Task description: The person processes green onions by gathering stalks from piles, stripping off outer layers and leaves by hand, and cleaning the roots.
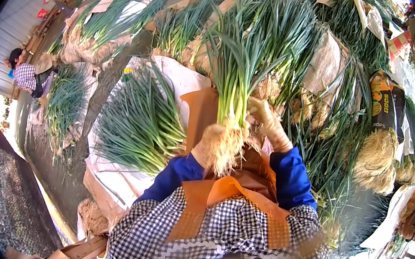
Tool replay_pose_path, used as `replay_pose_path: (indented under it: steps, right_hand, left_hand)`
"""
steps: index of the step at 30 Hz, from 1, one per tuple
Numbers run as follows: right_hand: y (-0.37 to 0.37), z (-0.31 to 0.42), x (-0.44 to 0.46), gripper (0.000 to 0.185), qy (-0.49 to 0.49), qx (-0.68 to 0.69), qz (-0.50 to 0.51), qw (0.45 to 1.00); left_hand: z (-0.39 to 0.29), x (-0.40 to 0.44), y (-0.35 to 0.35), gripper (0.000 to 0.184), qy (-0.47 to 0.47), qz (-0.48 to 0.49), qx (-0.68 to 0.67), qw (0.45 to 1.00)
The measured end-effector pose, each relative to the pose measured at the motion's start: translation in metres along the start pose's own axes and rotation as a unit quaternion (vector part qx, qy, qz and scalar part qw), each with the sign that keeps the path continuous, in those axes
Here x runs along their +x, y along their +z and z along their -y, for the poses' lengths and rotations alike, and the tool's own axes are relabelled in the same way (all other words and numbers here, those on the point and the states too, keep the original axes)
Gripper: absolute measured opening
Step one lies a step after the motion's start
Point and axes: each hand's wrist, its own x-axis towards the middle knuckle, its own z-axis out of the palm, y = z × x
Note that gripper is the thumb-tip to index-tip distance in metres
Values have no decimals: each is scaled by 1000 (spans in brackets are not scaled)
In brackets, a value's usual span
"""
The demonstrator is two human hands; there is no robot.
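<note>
A bunch of green onions [234, 97] stands upright in front of my chest, leaves up and pale, stringy roots down. My left hand [207, 144] is closed around its white lower stems, just above the roots. On the other side, my right hand [269, 124] has its fingers curled against the same stems; its fingertips are partly hidden. To the left, a fanned pile of green onions [139, 122] lies on a white sheet [106, 166]. An orange-brown apron [259, 171] covers my lap under the roots.
More onion bundles [188, 27] lie ahead, and long leaves [323, 143] crowd my right side. A black printed bag [386, 106] rests by tan roots [375, 159]. At far left, a person [24, 75] in a checked top is beside another onion pile [67, 98].
</note>
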Motion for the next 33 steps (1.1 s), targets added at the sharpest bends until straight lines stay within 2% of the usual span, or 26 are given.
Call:
replay_pose_path:
  steps: [2, 5, 6, 7, 8, 9, 11, 12, 13, 14, 15, 16, 17, 18, 19, 20, 21, 22, 23, 24, 25, 26, 27, 29, 30, 33]
  right_hand:
    - [-12, -25, 12, 38, 28, -58, 86, 994]
    - [6, -12, -27, 29, -1, -186, 188, 965]
    - [12, -2, -36, 30, 35, -179, 182, 966]
    - [9, 0, -44, 31, -146, -162, 183, 959]
    - [1, -2, -50, 31, -321, -132, 179, 921]
    - [-13, -5, -58, 33, -302, 46, 174, 936]
    - [-90, 2, -68, 36, -246, 97, 169, 950]
    - [-106, 10, -68, 37, -187, -73, 110, 973]
    - [-122, 17, -67, 38, -116, -245, 76, 960]
    - [-116, 32, -72, 39, -1, -448, -28, 894]
    - [-99, 39, -59, 40, 155, -779, -65, 604]
    - [-89, 30, -53, 45, -4, -806, -93, 585]
    - [-83, 14, -28, 51, -120, -695, -80, 704]
    - [-14, 44, -24, 51, -49, -513, -43, 856]
    - [3, 24, -8, 51, -111, -360, 35, 926]
    - [22, 10, 9, 50, -152, -356, 123, 914]
    - [51, 12, 14, 46, -104, -305, 178, 930]
    - [71, 6, 17, 43, -70, -229, 284, 929]
    - [90, 0, 20, 40, -18, -153, 381, 912]
    - [105, 0, 23, 38, 21, -53, 520, 852]
    - [103, 10, 9, 31, 23, -85, 502, 860]
    - [94, 24, -3, 29, 31, 3, 505, 863]
    - [73, 22, -8, 29, 25, 51, 452, 890]
    - [57, 28, -2, 50, -271, -4, 298, 915]
    - [40, 28, 3, 46, -283, -33, 209, 936]
    - [-31, 6, 9, 37, -126, -121, 19, 984]
  left_hand:
    - [-10, -6, 25, 56, 64, -7, -9, 998]
    - [-35, -13, 20, 35, 113, -14, 13, 993]
    - [-40, -20, 42, 33, 145, -45, -31, 988]
    - [-52, -31, 42, 33, 154, -26, -2, 988]
    - [-61, -37, 39, 35, 161, 9, -6, 987]
    - [-67, -48, 59, 37, 209, -45, 39, 976]
    - [-80, -68, 83, 40, 270, -118, 115, 949]
    - [-85, -76, 85, 40, 286, -116, 135, 942]
    - [-91, -82, 85, 41, 296, -108, 154, 936]
    - [-94, -86, 85, 41, 306, -104, 170, 931]
    - [-95, -89, 84, 41, 313, -100, 182, 927]
    - [-97, -90, 85, 41, 317, -96, 196, 923]
    - [-99, -88, 83, 42, 318, -93, 204, 921]
    - [-100, -87, 84, 42, 322, -91, 209, 919]
    - [-100, -87, 85, 42, 324, -89, 219, 916]
    - [-101, -86, 87, 42, 327, -87, 227, 913]
    - [-101, -86, 89, 43, 331, -84, 236, 910]
    - [-103, -87, 91, 43, 336, -83, 244, 906]
    - [-103, -90, 94, 43, 343, -80, 258, 900]
    - [-107, -94, 97, 44, 354, -77, 269, 893]
    - [-110, -102, 102, 44, 367, -76, 284, 882]
    - [-115, -112, 106, 44, 385, -74, 302, 869]
    - [-119, -123, 111, 45, 403, -74, 322, 853]
    - [-130, -148, 122, 45, 440, -77, 372, 814]
    - [-135, -163, 127, 45, 458, -76, 398, 791]
    - [-150, -196, 137, 46, 500, -76, 469, 724]
